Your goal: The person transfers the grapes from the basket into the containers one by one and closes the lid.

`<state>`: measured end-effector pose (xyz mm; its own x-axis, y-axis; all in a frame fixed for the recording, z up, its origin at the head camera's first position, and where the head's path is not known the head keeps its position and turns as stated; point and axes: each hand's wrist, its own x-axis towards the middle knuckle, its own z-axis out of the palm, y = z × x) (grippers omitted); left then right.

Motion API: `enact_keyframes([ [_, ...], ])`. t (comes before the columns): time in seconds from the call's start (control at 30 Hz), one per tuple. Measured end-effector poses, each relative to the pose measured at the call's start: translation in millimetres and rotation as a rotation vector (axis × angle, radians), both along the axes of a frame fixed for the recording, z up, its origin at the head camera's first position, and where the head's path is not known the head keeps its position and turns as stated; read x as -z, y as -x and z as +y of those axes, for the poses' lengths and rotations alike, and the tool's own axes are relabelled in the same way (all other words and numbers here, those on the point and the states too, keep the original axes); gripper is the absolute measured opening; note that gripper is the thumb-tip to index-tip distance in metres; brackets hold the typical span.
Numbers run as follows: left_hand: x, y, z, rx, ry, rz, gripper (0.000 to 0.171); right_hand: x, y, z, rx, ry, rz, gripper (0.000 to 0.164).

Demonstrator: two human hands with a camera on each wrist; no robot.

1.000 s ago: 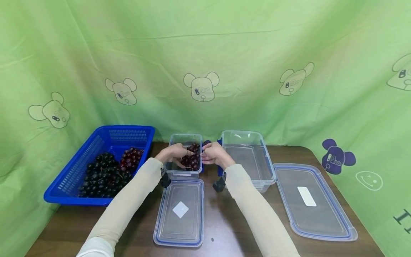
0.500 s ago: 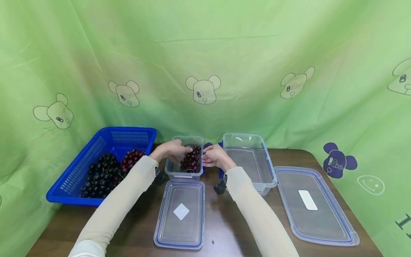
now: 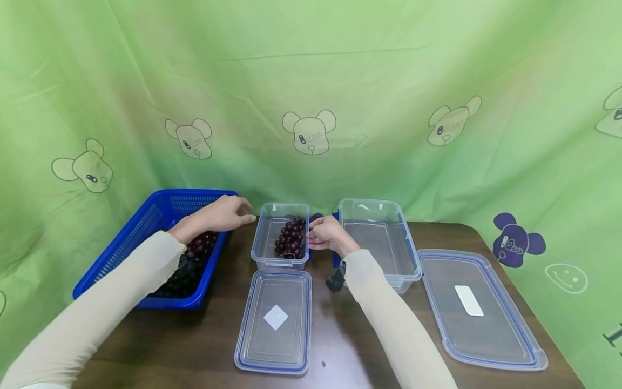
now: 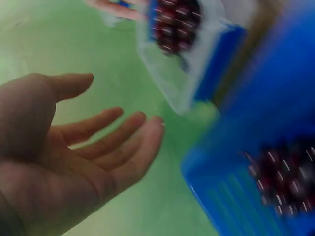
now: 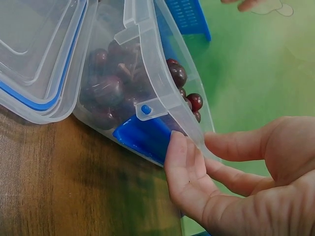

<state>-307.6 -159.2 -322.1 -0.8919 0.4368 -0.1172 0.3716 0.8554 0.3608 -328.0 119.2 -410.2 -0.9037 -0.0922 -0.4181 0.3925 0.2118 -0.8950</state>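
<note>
In the head view, my left hand [image 3: 222,213] hangs over the right side of the blue basket [image 3: 201,302], holding nothing. Its fingers are spread and loosely bent in the left wrist view. A small clear food container [image 3: 264,237] stands to its right, with a bunch of dark red grapes [image 3: 291,237] along its right side. My right hand [image 3: 329,235] pinches that container's right wall at the rim. Its fingers [image 5: 179,162] lie outside, by the hanging blue side latch [image 5: 145,137]. More red grapes [image 4: 285,179] and black grapes [image 3: 184,275] lie in the basket, partly hidden by my left arm.
A larger clear container [image 3: 376,243] stands right of my right hand. Its lid [image 3: 486,324] lies at the table's right side. A smaller lid [image 3: 274,346] lies in front of the small container. A green curtain [image 3: 311,70] hangs behind the wooden table [image 3: 350,346].
My left hand has let go of the red grapes and moved left, out of the small container to above the basket. The right hand has stayed at the container's wall.
</note>
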Motion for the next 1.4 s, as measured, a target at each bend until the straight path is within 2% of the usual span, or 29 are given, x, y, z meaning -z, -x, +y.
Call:
enact_keyframes([
  [0.17, 9.0, -16.5, -28, 0.076, 0.058, 0.114, 0.043, -1.6, 1.2, 0, -0.009, -0.002, -0.006, 0.042],
  [0.3, 17.8, -30.5, -51, 0.106, 0.041, 0.17, 0.028, -1.9, 1.6, -1, -0.016, -0.008, -0.008, 0.042],
  [0.4, 22.1, -40.9, -69, 0.127, 0.017, 0.161, 0.025, -2.4, 1.7, -1, -0.015, -0.011, -0.001, 0.041],
  [0.6, 26.4, -55.1, -102, 0.141, 0.05, 0.107, 0.04, -4.5, 1.2, -3, -0.028, -0.018, -0.005, 0.04],
  [0.87, 31.0, -61.2, -146, 0.053, 0.137, 0.111, 0.063, -8.6, 3.1, 0, -0.027, -0.037, 0.02, 0.041],
  [1.03, 40.0, -65.5, -171, -0.02, 0.178, 0.066, 0.075, -7.9, 3.1, 1, -0.026, -0.04, 0.013, 0.041],
  [1.2, 51.4, -68.2, -188, -0.077, 0.157, 0.018, 0.093, -4.8, 1.1, 2, -0.029, -0.039, 0.002, 0.041],
  [1.4, 65.3, -71.1, -197, -0.146, 0.105, -0.017, 0.113, -1.3, -0.3, 1, -0.041, -0.03, -0.01, 0.037],
])
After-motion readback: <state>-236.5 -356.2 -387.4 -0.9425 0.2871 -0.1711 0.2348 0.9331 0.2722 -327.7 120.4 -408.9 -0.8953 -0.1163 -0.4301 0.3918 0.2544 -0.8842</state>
